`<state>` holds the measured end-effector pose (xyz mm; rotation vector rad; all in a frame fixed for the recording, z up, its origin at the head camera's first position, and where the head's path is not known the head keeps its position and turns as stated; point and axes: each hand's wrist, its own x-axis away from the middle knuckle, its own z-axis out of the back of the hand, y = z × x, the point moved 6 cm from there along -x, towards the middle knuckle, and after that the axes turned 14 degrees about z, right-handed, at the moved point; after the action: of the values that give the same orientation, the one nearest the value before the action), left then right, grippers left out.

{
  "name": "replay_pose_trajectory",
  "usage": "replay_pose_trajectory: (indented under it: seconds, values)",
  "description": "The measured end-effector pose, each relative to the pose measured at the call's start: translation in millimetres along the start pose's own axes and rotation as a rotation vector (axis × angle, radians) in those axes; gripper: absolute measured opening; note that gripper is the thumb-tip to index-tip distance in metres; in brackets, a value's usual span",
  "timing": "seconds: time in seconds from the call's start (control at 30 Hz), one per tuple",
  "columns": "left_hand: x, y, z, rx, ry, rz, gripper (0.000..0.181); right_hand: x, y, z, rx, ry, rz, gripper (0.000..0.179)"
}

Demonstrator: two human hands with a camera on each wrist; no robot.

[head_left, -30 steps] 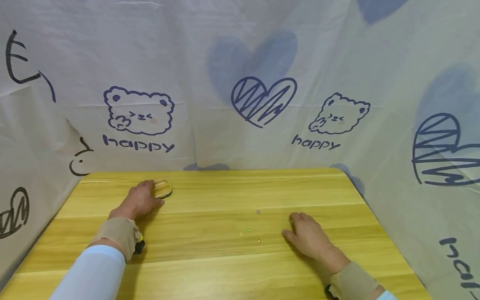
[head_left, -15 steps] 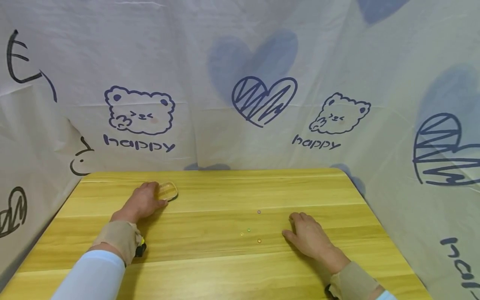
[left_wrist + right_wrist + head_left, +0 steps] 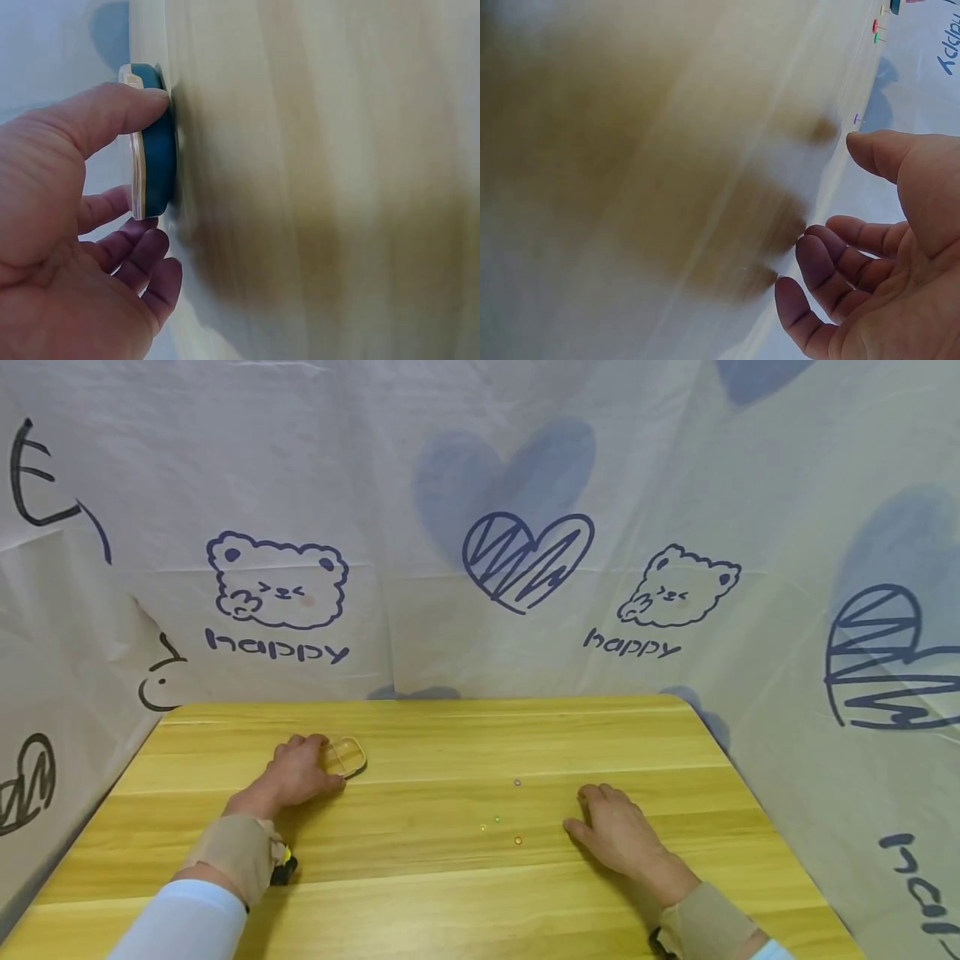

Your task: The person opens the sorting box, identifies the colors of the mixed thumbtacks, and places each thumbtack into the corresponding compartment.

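On the far left part of the table my left hand point(image 3: 296, 772) grips a small rounded box with a clear lid point(image 3: 348, 757) between thumb and fingers. In the left wrist view the thumb presses the dark teal side of the box point(image 3: 160, 169), which sits at the tabletop. My right hand point(image 3: 618, 835) rests at the right with loosely bent fingers and holds nothing. Left of it lie several small push pins: a purple one point(image 3: 517, 782), a green one point(image 3: 497, 819), a yellow one point(image 3: 483, 827) and an orange-red one point(image 3: 518, 841).
The wood-grain table point(image 3: 420, 902) has rounded far corners. A pale cloth point(image 3: 420, 635) printed with bears and hearts hangs behind it and along both sides. Bands with small black devices wrap both wrists point(image 3: 232, 856).
My left hand has moved the box a little to the right and toward me across the table. The right hand and the push pins have stayed in place.
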<state>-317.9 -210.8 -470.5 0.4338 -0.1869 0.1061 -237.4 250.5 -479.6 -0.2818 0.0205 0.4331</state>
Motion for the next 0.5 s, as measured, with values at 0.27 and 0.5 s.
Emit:
replay_pose_trajectory:
  seconds: [0.27,0.5]
  values:
    - [11.7,12.8,-10.8,0.018,-0.033,-0.078,0.083,1.0,-3,0,-0.001,0.011,0.006,0.051]
    - [29.0,29.7,-21.7,0.028,-0.06,-0.136,0.082,1.3,-4,1,-0.007,0.01,0.005,0.051]
